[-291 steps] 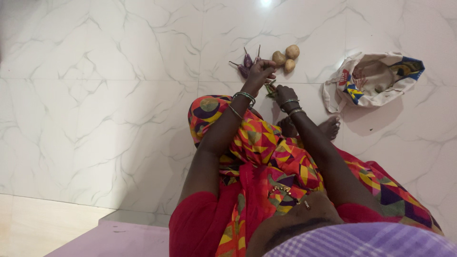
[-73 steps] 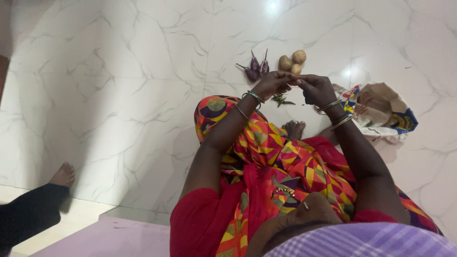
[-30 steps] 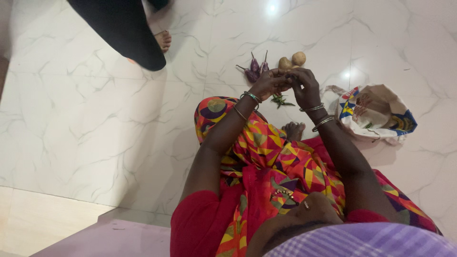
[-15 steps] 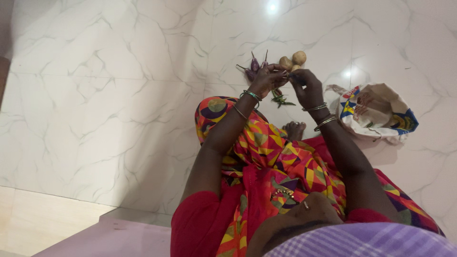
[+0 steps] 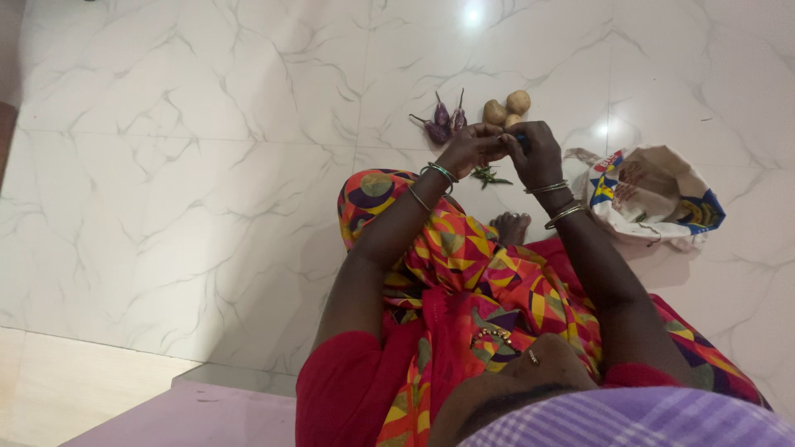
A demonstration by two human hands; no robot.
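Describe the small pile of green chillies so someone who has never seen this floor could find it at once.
Start at the white marble floor in front of the seated person's raised knee. Just below the joined hands, left hand and right hand, lie the green chillies. They are thin, green and nearest the person, while the purple brinjals and round potatoes lie farther out.

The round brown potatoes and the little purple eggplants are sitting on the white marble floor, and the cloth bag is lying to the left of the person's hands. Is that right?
Almost. The head view shows the printed white cloth bag lying to the right of the person's hands, not the left. The round brown potatoes and the little purple eggplants do sit on the white marble floor.
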